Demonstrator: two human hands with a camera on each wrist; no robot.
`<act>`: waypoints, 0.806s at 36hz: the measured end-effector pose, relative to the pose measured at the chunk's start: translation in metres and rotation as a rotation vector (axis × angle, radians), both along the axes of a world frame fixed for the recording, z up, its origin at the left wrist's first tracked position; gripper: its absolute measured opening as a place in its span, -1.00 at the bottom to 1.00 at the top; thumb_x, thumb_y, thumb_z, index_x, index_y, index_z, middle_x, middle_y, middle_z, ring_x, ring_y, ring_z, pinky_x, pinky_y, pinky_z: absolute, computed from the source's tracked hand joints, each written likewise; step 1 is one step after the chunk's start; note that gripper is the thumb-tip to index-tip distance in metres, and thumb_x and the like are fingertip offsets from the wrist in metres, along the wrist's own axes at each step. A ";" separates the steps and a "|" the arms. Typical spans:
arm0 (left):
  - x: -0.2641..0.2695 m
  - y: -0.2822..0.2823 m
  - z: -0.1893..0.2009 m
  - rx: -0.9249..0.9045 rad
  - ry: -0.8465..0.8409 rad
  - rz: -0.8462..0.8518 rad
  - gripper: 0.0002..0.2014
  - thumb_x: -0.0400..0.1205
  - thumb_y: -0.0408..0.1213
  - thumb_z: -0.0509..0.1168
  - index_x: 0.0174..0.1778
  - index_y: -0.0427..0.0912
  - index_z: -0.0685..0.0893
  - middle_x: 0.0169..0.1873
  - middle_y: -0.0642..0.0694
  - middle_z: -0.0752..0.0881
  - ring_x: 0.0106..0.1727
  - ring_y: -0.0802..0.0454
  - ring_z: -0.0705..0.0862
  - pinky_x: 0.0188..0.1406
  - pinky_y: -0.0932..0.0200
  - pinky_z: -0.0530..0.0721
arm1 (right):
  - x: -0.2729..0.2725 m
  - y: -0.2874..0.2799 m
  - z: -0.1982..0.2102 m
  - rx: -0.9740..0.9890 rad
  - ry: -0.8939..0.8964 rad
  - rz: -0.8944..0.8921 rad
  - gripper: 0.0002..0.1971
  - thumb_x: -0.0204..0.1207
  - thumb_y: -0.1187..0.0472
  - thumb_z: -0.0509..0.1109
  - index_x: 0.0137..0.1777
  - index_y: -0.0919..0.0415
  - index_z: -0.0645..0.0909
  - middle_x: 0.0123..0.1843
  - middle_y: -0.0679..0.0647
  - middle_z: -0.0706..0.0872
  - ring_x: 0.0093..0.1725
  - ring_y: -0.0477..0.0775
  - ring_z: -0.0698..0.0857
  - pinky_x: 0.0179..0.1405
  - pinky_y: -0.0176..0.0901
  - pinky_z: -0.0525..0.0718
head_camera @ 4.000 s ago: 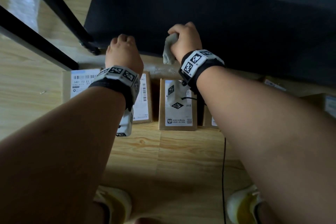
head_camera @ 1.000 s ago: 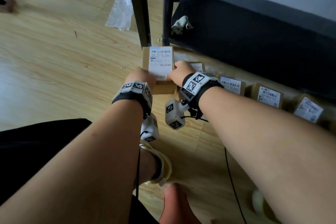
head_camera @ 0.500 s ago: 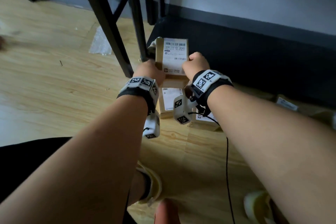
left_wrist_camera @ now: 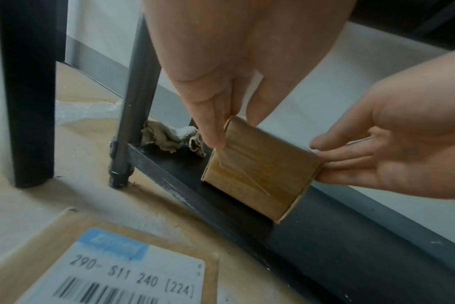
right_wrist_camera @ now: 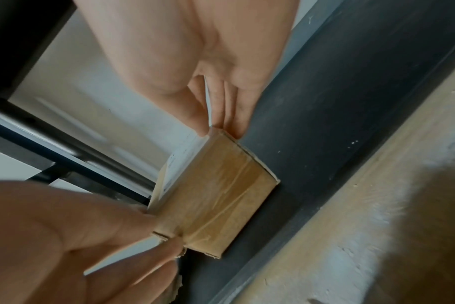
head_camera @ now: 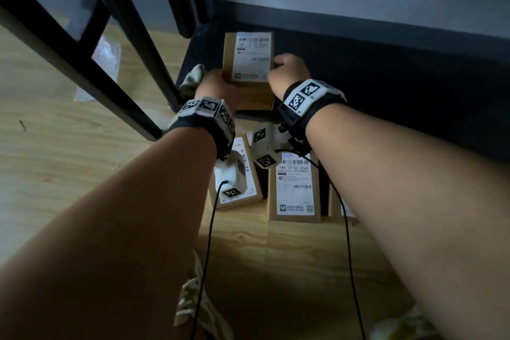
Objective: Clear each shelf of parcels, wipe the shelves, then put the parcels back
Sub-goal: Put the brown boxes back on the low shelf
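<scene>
Both hands hold one brown cardboard parcel (head_camera: 249, 63) at the left end of the black bottom shelf (head_camera: 386, 85), its white shipping label facing up. The left hand (head_camera: 218, 88) grips the parcel's left side, thumb on the near taped end and fingers (left_wrist_camera: 257, 102) reaching along the far side, while the right hand (head_camera: 289, 72) clasps the right side, thumb on top by the label and fingers (right_wrist_camera: 231, 107) down the side wall. In the left wrist view the parcel's bottom edge sits on the shelf near its front lip; whether it rests there flat cannot be told. A crumpled grey rag (head_camera: 193, 77) lies on the shelf's left corner, just beside the left hand and next to the black upright post (head_camera: 129, 25). On the wooden floor (head_camera: 55, 160) in front of the shelf lie more labelled parcels: one (head_camera: 245, 174) partly hidden under the left wrist, another (head_camera: 295, 190) just right of it. A clear plastic wrapper (head_camera: 105, 61) lies on the floor farther left, beyond the post.
</scene>
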State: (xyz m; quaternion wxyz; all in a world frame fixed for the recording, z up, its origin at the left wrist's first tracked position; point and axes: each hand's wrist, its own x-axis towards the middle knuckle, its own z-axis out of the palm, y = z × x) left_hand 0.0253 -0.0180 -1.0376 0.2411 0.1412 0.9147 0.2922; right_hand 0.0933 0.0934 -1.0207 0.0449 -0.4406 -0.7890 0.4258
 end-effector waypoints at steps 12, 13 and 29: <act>-0.002 -0.008 0.000 -0.030 0.076 0.007 -0.75 0.65 -0.41 0.09 0.25 -0.22 0.45 0.25 -0.23 0.56 0.27 -0.22 0.56 -0.01 0.14 0.44 | 0.000 -0.002 -0.008 -0.031 0.034 -0.067 -0.51 0.62 0.39 0.20 0.55 0.12 0.40 0.50 0.04 0.53 0.44 0.05 0.54 0.16 -0.30 0.45; 0.000 -0.015 -0.003 -0.034 0.062 0.012 -0.71 0.63 -0.42 0.10 0.27 -0.19 0.44 0.26 -0.23 0.56 0.27 -0.24 0.56 0.03 0.11 0.49 | 0.004 -0.005 -0.008 -0.027 0.018 -0.084 -0.52 0.62 0.38 0.21 0.54 0.13 0.40 0.49 0.06 0.53 0.43 0.07 0.55 0.19 -0.25 0.49; 0.081 -0.108 -0.040 -0.396 -0.178 -0.028 -0.66 0.74 -0.24 0.11 0.36 -0.36 0.47 0.30 -0.30 0.60 0.26 -0.23 0.60 -0.08 0.08 0.45 | 0.072 -0.103 -0.046 -0.030 -0.471 0.272 -0.82 0.68 0.21 0.19 0.01 0.29 0.58 0.02 0.15 0.70 -0.05 0.18 0.67 -0.12 -0.09 0.59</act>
